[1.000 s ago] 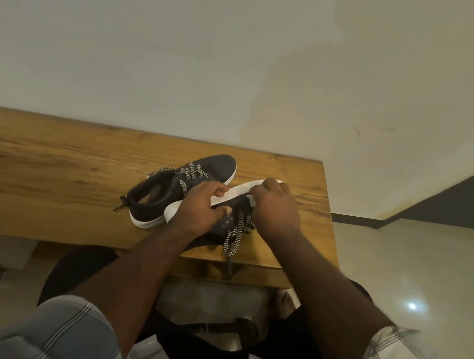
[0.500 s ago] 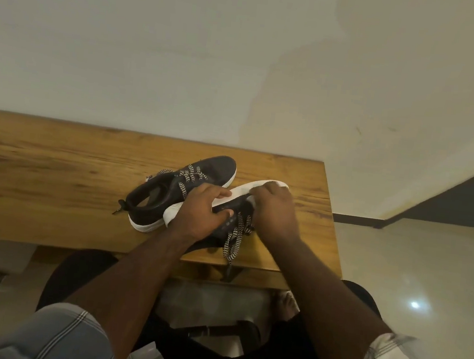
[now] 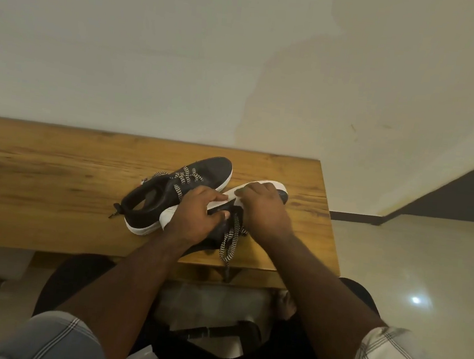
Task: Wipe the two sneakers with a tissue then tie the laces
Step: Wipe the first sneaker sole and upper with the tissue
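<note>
Mid-wipe: left hand (image 3: pixel 193 218) grips the tipped near sneaker (image 3: pixel 218 230), right hand (image 3: pixel 264 211) fingers curled at its white sole, tissue not discernible; far sneaker (image 3: pixel 176 193) upright on bench (image 3: pixel 53 189); both laces untied.

Both bare forearms are reaching forward from plaid short sleeves and converging on the tipped black sneaker with the white sole (image 3: pixel 260 192). The left hand (image 3: pixel 195 218) is gripping that sneaker's heel end, thumb curled across its side. The right hand (image 3: pixel 264 211) is lying knuckles-up, fingers bent over its sole edge.
</note>
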